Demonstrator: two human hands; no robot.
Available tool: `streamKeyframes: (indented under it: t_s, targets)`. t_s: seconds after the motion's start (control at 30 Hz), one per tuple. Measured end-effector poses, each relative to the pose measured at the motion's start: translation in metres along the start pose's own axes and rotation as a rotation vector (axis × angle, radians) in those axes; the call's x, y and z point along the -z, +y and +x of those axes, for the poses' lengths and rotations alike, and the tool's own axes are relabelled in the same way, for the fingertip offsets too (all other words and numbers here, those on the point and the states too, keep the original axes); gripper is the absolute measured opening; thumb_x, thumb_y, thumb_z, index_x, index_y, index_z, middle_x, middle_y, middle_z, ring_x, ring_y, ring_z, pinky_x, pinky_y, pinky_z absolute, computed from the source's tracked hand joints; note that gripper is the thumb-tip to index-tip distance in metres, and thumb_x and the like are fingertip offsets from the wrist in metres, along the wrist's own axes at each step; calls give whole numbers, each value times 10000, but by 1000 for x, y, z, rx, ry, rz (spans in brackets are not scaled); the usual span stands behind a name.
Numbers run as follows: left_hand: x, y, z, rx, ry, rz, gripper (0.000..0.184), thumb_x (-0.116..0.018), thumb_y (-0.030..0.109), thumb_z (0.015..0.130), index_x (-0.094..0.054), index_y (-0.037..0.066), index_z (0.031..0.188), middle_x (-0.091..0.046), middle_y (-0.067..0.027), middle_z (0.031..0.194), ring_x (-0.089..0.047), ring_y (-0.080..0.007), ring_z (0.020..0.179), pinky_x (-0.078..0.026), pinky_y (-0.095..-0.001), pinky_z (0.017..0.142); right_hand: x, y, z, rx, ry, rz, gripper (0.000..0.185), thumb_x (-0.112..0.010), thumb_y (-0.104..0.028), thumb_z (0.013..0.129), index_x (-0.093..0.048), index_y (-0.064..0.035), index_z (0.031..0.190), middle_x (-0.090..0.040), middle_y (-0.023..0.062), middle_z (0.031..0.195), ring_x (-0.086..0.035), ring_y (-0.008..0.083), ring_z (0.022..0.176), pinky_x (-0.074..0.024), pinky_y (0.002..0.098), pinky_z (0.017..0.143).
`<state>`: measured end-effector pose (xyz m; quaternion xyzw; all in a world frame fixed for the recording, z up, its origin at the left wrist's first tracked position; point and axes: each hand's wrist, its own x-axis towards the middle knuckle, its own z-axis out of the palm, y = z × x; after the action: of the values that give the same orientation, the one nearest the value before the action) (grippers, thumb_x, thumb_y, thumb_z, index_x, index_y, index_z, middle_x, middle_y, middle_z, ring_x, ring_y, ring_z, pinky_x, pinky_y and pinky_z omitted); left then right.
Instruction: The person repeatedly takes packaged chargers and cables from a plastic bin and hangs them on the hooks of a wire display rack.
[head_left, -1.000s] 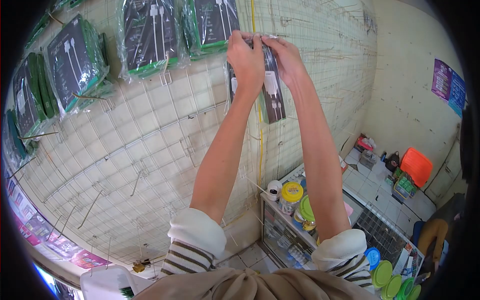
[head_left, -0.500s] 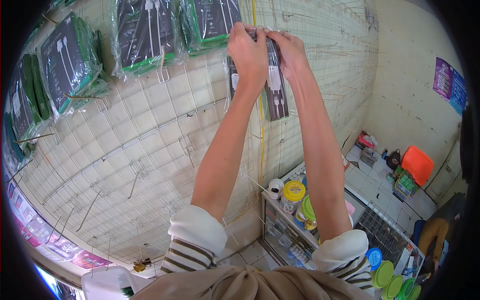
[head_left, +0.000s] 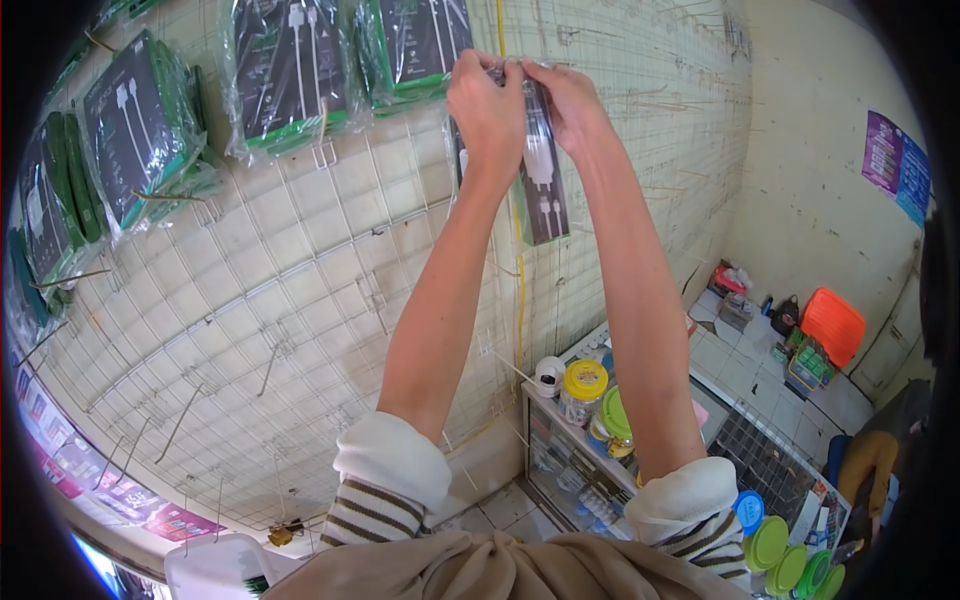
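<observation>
Both hands are raised to the wire rack (head_left: 290, 230) at the top centre. My left hand (head_left: 488, 112) is closed, its fingers pinching the top of a dark packaged charger box (head_left: 543, 185). Pressed together at the same top edge are the fingers of my right hand (head_left: 565, 100). The box hangs upright below them, showing a white charger and cable. Another dark pack is partly hidden behind my left wrist. Just left of the hands hangs a plastic-wrapped cable box (head_left: 418, 45) with a green edge. The fingertips and the hook there are hard to make out.
More wrapped cable boxes (head_left: 290, 70) hang at the upper left. Bare hooks stick out of the rack. Lower right, a glass case (head_left: 570, 465) bears a yellow-lidded jar (head_left: 584, 390) and a white camera. A seated person (head_left: 875, 470) is at the right edge, near an orange basket (head_left: 833, 325).
Both hands have shifted slightly, up and then a little left, staying together at the top of the box. The box has swung slightly with them.
</observation>
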<state>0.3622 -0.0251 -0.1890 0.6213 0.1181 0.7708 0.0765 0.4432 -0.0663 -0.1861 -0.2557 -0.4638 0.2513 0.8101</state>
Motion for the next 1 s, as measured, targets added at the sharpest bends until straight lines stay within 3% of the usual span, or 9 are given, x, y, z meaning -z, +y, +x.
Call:
streamKeyframes:
  t_s: [0.17,0.23,0.33,0.47,0.63,0.83,0.97,1.0]
  targets:
    - [3,-12,-6,-31,27,27,197,-632,155,718,-541,-18,748,-580,-150,690,-562,-288,652,-427,-366,625,-13,15,-3,26,120,-121,148,-614,-96,761,-569,42,788,-563,81,659,-521,131,570,-421,276,513]
    - [11,-35,-12,18,8,21,165,-631,114,719,-542,-20,751,-569,-151,690,-554,-283,647,-425,-368,622,-14,49,12,105,272,-395,161,-624,-111,743,-592,42,782,-580,90,673,-515,141,580,-407,298,527]
    - [19,-44,-2,-74,26,-3,133,-627,81,722,-544,-19,751,-564,-155,701,-550,-282,645,-423,-374,620,-22,74,26,236,214,-217,172,-632,-134,742,-610,32,783,-593,90,700,-504,142,590,-397,308,539]
    - [12,-59,-14,-13,13,14,133,-626,90,733,-552,-14,770,-567,-153,753,-553,-283,716,-421,-364,658,-12,95,38,176,218,-156,183,-629,-147,757,-596,27,804,-599,87,717,-516,135,626,-405,285,573]
    - [5,-80,-25,18,50,78,175,-621,99,741,-562,-12,862,-567,-152,828,-550,-303,772,-422,-376,701,-15,114,46,283,270,-331,189,-625,-157,761,-590,21,815,-608,102,728,-553,166,647,-434,300,614]
    - [12,-81,-34,61,-25,161,336,-598,83,752,-476,-26,1046,-499,-174,1038,-452,-330,997,-371,-401,829,-11,135,55,269,228,-371,222,-616,-186,776,-584,21,850,-597,129,764,-557,202,660,-440,310,624]
    - [20,-58,-55,128,-14,76,564,-585,55,753,-293,-47,1224,-364,-224,1194,-365,-371,1113,-308,-394,938,-4,117,21,382,327,-519,357,-550,-241,824,-480,-8,1086,-471,174,1054,-456,221,958,-382,326,821]
    - [28,-48,-64,170,-9,56,631,-582,48,754,-233,-52,1269,-327,-239,1229,-349,-378,1142,-292,-385,963,-4,103,1,355,304,-435,351,-531,-239,837,-467,-17,1102,-461,154,1074,-429,208,999,-355,321,853]
